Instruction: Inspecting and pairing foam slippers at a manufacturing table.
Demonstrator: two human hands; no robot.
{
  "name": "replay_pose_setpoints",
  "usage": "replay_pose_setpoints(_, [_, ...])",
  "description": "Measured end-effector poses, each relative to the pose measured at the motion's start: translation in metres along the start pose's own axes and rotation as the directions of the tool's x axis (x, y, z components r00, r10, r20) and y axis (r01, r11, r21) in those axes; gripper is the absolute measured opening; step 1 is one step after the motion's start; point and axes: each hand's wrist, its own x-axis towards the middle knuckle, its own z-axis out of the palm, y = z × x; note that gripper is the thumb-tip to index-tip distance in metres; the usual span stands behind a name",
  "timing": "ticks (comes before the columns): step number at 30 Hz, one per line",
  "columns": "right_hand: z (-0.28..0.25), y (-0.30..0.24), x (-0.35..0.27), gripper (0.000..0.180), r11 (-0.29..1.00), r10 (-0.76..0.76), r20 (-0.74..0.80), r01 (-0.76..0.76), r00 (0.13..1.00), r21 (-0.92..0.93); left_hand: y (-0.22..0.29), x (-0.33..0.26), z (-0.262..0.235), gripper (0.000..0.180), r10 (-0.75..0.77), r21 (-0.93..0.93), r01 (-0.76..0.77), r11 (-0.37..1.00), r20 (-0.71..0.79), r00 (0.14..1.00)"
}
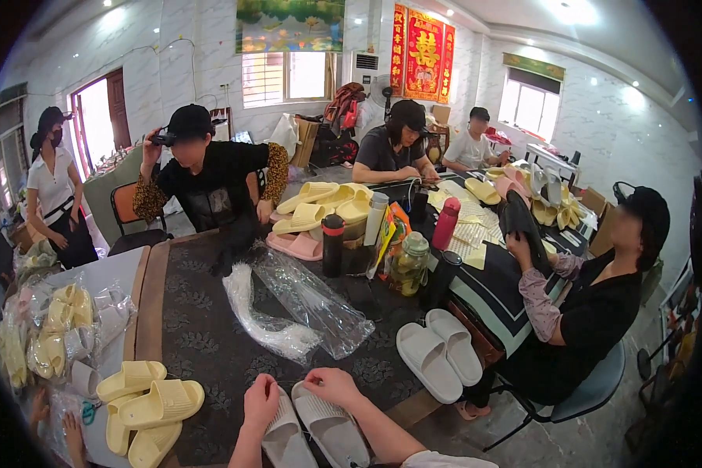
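A pair of grey slippers [334,430] lies at the table's near edge, toes pointing away from me. Over the left slipper, my left hand [260,401] is closed in a pinch. My right hand [331,386] pinches too, above the toe strap of the right slipper. Whatever is between the fingertips is too small or thin to make out. Beyond my hands lies a bundle of thin white strands [267,318], with clear plastic wrapping [316,303] beside it. Yellow slippers [161,403] are piled to my left, and another grey pair [429,362] rests to my right.
Several bottles, including a black one [332,248] and a pink one [446,224], and a glass jar [408,267] stand across the dark tablecloth [199,304]. Bagged slippers [54,331] cover the left table, near another person's hand [73,434]. Co-workers sit around.
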Motion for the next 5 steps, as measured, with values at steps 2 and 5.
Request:
replay_pose_setpoints(2, [-0.001,0.003,-0.003,0.025,0.995,0.005,0.035,-0.002,0.999,-0.098,0.009,0.001,-0.001,0.014,-0.015,0.001,0.015,1.0,0.031,0.999])
replay_pose_setpoints(5, [0.005,-0.002,-0.004,0.026,0.999,-0.043,0.018,0.043,0.999,-0.011,0.012,0.002,-0.002,0.037,0.271,-0.021,-0.271,0.962,0.075,0.96])
